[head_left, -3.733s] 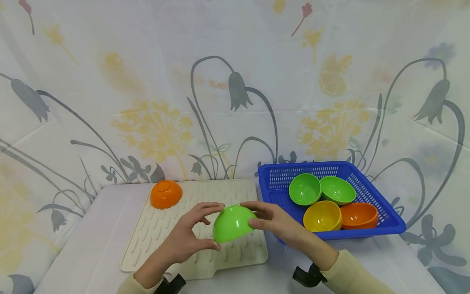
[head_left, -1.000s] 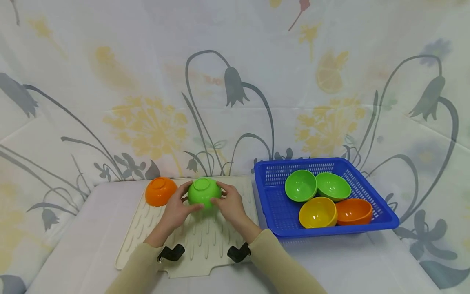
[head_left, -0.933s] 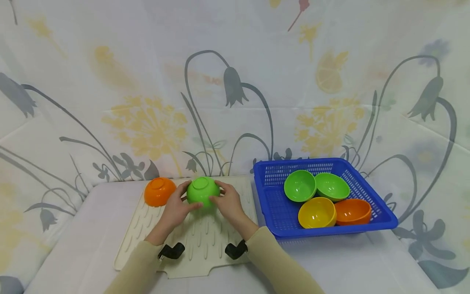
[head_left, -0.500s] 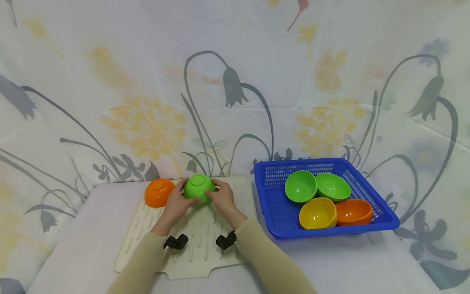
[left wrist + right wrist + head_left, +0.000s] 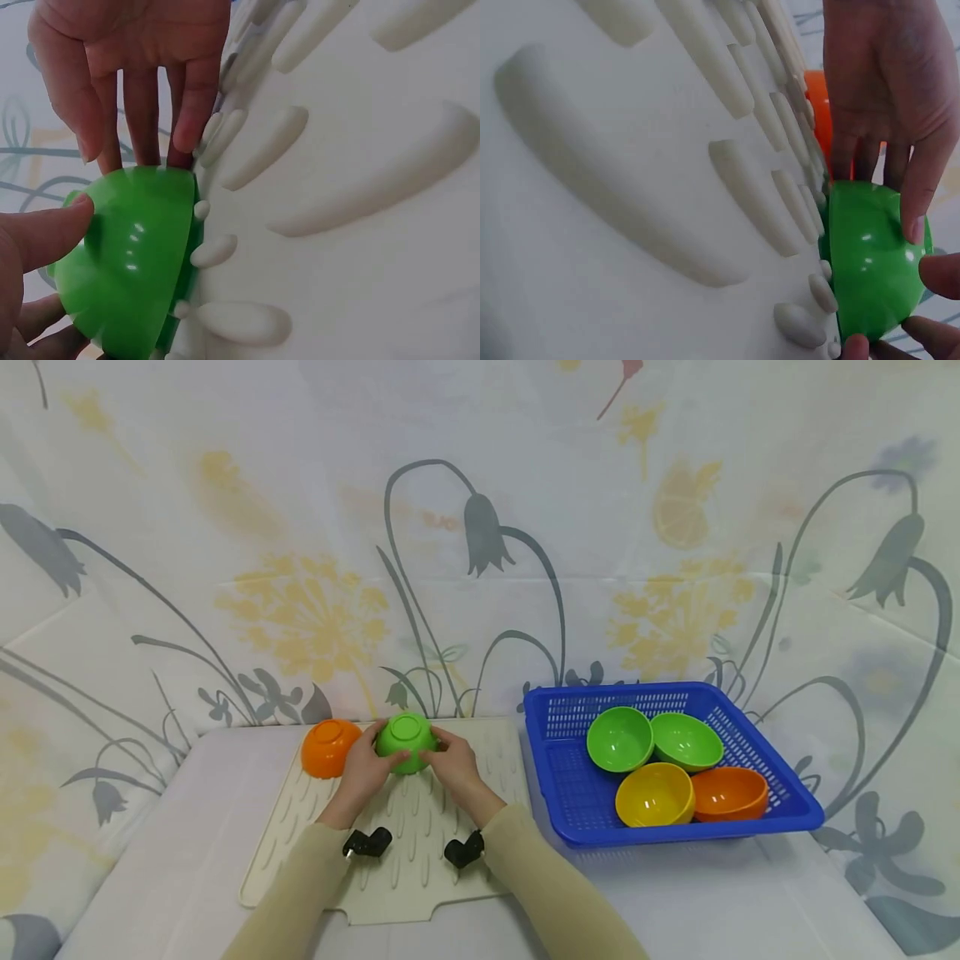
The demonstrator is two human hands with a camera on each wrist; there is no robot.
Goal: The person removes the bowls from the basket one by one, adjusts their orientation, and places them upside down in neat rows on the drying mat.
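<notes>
A green bowl [image 5: 405, 737] stands upside down on the cream ridged drying mat [image 5: 405, 877], its rim against the raised ridges in both wrist views. My left hand [image 5: 365, 770] holds its left side, thumb on the near wall and fingers round the side. On the opposite side my right hand [image 5: 459, 772] holds the bowl with its fingertips, the thumb close to the wall. The far fingertips are partly hidden behind the green bowl [image 5: 874, 259]. Just left of my left hand an orange bowl [image 5: 328, 748] sits upside down on the mat.
To the right stands a blue perforated basket [image 5: 555, 777]. Inside it, face up, are two green bowls [image 5: 619, 740], a yellow bowl [image 5: 655, 796] and an orange bowl [image 5: 731, 793]. A flower-patterned cloth [image 5: 525, 468] hangs behind the white-covered table [image 5: 172, 860].
Both hands have carried the green bowl away from me and left, from above the mat's right side to beside the orange bowl. It has lowered onto the ridges; the basket's bowls stayed put.
</notes>
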